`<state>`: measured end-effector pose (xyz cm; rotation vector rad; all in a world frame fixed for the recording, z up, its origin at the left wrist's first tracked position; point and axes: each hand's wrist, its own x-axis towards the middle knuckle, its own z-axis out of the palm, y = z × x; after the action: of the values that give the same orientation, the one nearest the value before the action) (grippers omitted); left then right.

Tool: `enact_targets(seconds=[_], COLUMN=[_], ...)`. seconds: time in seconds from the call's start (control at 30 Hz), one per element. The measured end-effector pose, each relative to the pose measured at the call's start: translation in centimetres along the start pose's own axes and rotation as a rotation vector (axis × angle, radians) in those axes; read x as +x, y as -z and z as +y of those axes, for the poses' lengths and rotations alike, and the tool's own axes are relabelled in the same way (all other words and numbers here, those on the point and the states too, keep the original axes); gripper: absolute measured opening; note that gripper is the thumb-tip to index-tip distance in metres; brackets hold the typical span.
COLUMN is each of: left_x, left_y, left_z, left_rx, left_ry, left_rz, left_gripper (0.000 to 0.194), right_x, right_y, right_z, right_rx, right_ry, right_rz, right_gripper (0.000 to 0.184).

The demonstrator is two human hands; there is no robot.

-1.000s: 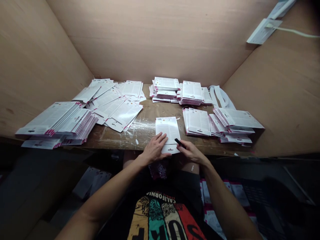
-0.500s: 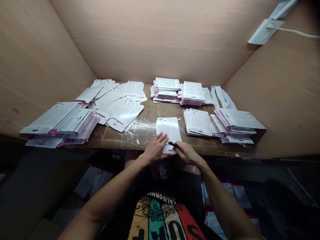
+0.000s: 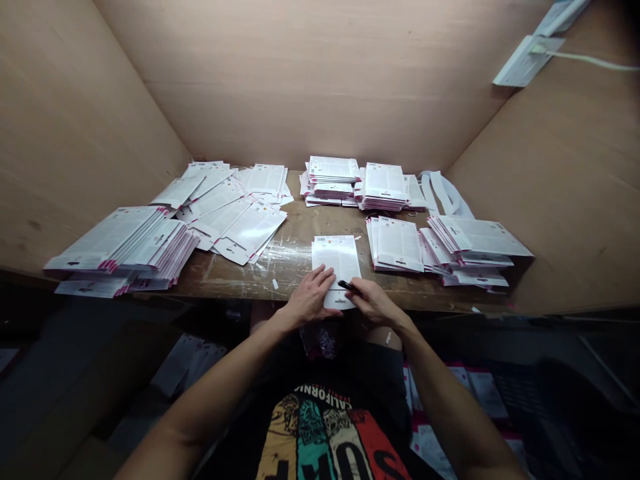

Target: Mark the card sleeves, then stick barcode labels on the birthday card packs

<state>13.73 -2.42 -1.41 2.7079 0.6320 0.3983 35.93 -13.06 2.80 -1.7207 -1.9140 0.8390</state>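
My left hand [image 3: 311,298] lies flat on a white printed card [image 3: 336,257] with pink edging, pressing its lower left part to the bench. My right hand [image 3: 375,305] pinches a black marker [image 3: 347,286] by its fingertips. The marker's dark end sits over the card's right side, near its lower part. I cannot tell whether the tip touches the card. The hands hide part of the card's lower half, and its hang-hole end shows just below them.
Stacks of similar cards [image 3: 120,247] and loose overlapping ones [image 3: 235,213] lie left on the scuffed wooden bench [image 3: 280,280]. More stacks [image 3: 333,177] [image 3: 475,250] stand behind and right. Plywood walls surround the bench. White straps [image 3: 445,193] lie right; more cards [image 3: 485,393] lie below.
My right hand and the marker have shifted left, further over the card, compared with one second ago. The card and my left hand stay nearly in place.
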Motion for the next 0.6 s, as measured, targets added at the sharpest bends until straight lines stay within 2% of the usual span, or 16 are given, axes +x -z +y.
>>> enact_targets(seconds=[0.07, 0.1, 0.17, 0.23, 0.3, 0.37, 0.43, 0.5, 0.57, 0.6], left_x=[0.0, 0.0, 0.0, 0.1, 0.1, 0.2, 0.2, 0.2, 0.1, 0.1], left_y=[0.1, 0.2, 0.1, 0.1, 0.1, 0.2, 0.3, 0.4, 0.5, 0.5], left_z=[-0.1, -0.1, -0.1, -0.1, -0.1, -0.1, -0.1, 0.0, 0.0, 0.0], left_rx=[0.0, -0.001, -0.001, 0.005, 0.012, 0.009, -0.004, -0.018, -0.028, -0.032], left_ry=[-0.006, -0.008, -0.004, -0.001, -0.002, -0.003, -0.001, 0.0, 0.003, 0.005], left_rz=[-0.024, -0.032, -0.037, -0.036, -0.031, -0.03, -0.034, -0.043, -0.046, -0.045], left_gripper=[0.105, 0.106, 0.108, 0.108, 0.106, 0.103, 0.103, 0.102, 0.103, 0.104], right_x=[-1.4, -1.8, -1.7, -0.6, 1.0, 2.0, 1.9, 0.8, -0.8, -1.4], right_y=[1.1, 1.5, 1.7, 1.1, 0.2, -0.6, -0.5, 0.3, 1.6, 2.2], right_z=[0.5, 0.7, 0.9, 0.6, 0.1, -0.5, -0.9, -0.9, -0.6, -0.4], right_rx=[0.218, 0.265, 0.192, -0.01, -0.208, -0.318, -0.291, -0.102, 0.134, 0.209], right_ry=[0.064, 0.067, 0.013, -0.074, -0.136, -0.159, -0.118, -0.019, 0.099, 0.139], right_rz=[-0.165, -0.171, -0.011, 0.184, 0.215, 0.167, 0.096, -0.048, -0.289, -0.369], right_gripper=[0.026, 0.028, 0.028, 0.025, 0.022, 0.015, 0.013, 0.021, 0.029, 0.032])
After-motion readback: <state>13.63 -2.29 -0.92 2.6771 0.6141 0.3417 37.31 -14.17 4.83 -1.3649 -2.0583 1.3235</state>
